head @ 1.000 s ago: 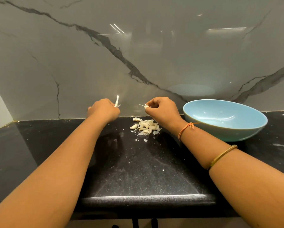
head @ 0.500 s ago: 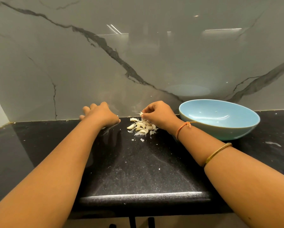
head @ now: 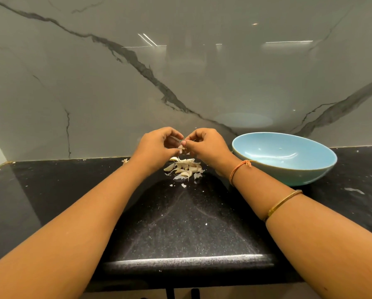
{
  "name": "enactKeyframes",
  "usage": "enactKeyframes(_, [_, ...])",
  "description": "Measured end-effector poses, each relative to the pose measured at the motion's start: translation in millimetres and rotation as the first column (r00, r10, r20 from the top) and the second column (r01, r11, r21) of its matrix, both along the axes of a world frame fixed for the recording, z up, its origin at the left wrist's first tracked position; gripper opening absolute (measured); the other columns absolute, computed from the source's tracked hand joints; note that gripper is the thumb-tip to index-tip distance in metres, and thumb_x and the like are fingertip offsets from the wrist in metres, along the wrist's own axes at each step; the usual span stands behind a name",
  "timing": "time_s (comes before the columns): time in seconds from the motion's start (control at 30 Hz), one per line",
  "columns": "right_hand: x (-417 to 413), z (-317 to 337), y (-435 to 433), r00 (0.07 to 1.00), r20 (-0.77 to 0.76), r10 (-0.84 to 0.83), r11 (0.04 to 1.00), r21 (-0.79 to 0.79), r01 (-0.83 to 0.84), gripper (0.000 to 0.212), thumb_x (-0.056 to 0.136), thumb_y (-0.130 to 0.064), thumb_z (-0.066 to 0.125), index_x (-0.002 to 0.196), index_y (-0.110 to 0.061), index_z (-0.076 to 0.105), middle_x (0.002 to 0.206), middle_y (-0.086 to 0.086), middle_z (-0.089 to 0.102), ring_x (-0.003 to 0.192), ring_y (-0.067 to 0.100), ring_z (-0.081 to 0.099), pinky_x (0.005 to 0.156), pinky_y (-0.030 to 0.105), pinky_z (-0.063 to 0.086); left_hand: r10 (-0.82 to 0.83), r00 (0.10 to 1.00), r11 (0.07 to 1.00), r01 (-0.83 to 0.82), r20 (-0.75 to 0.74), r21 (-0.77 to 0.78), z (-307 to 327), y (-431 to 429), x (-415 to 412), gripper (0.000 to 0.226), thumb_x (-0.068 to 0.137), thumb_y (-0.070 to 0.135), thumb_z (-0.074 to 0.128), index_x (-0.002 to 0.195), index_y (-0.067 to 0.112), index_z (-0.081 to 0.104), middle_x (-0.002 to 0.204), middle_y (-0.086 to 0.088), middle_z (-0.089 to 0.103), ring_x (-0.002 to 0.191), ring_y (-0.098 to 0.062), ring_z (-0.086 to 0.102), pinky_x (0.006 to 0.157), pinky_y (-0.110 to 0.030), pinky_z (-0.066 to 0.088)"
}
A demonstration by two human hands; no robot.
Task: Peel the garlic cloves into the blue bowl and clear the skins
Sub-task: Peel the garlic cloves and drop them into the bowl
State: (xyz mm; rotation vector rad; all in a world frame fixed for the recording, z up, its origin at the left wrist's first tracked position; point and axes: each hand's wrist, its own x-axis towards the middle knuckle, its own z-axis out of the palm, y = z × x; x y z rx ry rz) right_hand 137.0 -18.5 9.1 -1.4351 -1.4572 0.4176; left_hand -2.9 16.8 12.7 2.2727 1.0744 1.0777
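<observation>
Progress: early, by my reading

- Far left: a small pale papery skin scrap (head: 124,161) lies on the black speckled stone counter (head: 180,223), close to the wall
- Left hand (head: 157,145): raised above the counter with fingers curled. Its grip is closed, thumb and fingertips on one small whitish garlic clove (head: 181,149)
- Clove: held in the air between both hands, just above the heap. It is mostly hidden, so I cannot tell how much skin is off
- Heap of pale cream garlic cloves (head: 185,168): on the counter below the hands, crescent-shaped and papery-looking, apparently mostly unpeeled. Loose white flakes lie around its near edge
- Right hand (head: 206,145): its grip pinches the same clove from the other side
- Wide shallow light-blue ceramic bowl (head: 288,173): on the counter, near the heap but apart from it. No peeled clove is discernible inside, only tiny pale specks
- Far right: a thin whitish flake (head: 354,190) on the counter

Remaining, judged: nearly all the peeling and all the skin clearing
</observation>
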Motion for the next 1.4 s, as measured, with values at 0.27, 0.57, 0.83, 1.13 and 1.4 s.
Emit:
enactKeyframes(0.27, [-1.1,2.1,-3.0,0.989,-0.144,0.011,0.997,-0.069,-0.022,0.022,0.089,-0.001,0.049,0.08,-0.013,0.064,0.076,0.005,0.064,0.066,0.011,0.056,0.058,0.021,0.044,0.061,0.996,0.995,-0.055,0.071,-0.08,-1.2,2.3,-0.9,0.022,0.077,0.01,0.076,0.096,0.017,0.066,0.083,0.0,0.069,0.078,-0.011,0.067,0.073,-0.02,0.054])
enactKeyframes(0.57, [-2.7,1.7,-6.6,0.987,-0.154,0.035,0.995,-0.091,-0.05,0.019,0.086,-0.007,0.058,0.07,-0.013,0.066,0.069,0.004,0.061,0.063,0.012,0.053,0.058,0.026,0.047,0.088,0.994,0.994,-0.084,0.068,-0.063,-0.6,1.7,-0.7,0.017,0.074,0.012,0.079,0.083,0.022,0.068,0.079,0.006,0.068,0.076,-0.013,0.065,0.08,-0.035,0.055])
enactKeyframes(0.83, [-2.4,1.8,-6.8,0.929,-0.364,0.069,0.981,-0.146,-0.13,0.016,0.084,-0.003,0.06,0.069,-0.007,0.063,0.078,0.015,0.058,0.062,0.013,0.049,0.056,0.023,0.045,0.108,0.989,0.993,-0.102,0.101,-0.056,-5.8,0.4,2.6,0.021,0.073,0.01,0.079,0.074,0.025,0.064,0.079,0.003,0.069,0.079,-0.016,0.067,0.08,-0.041,0.056])
enactKeyframes(1.13, [-2.8,1.5,-4.8,0.89,-0.45,0.074,0.971,-0.169,-0.167,0.015,0.083,0.001,0.06,0.068,-0.004,0.058,0.074,0.013,0.055,0.061,0.014,0.049,0.048,0.019,0.044,0.113,0.988,0.993,-0.108,0.106,-0.05,-7.8,-0.7,4.4,0.017,0.074,0.008,0.078,0.077,0.019,0.065,0.078,0.004,0.068,0.078,-0.014,0.066,0.08,-0.037,0.056])
enactKeyframes(1.4, [-6.2,0.8,-5.3,0.931,-0.363,0.031,0.988,-0.129,-0.083,0.026,0.08,-0.002,0.061,0.057,-0.006,0.05,0.059,0.008,0.046,0.052,0.015,0.043,0.05,0.027,0.038,0.112,0.99,0.994,-0.112,0.085,-0.007,-8.7,-1.9,7.1,0.02,0.074,0.009,0.078,0.074,0.022,0.063,0.078,0.005,0.067,0.076,-0.012,0.065,0.076,-0.03,0.056])
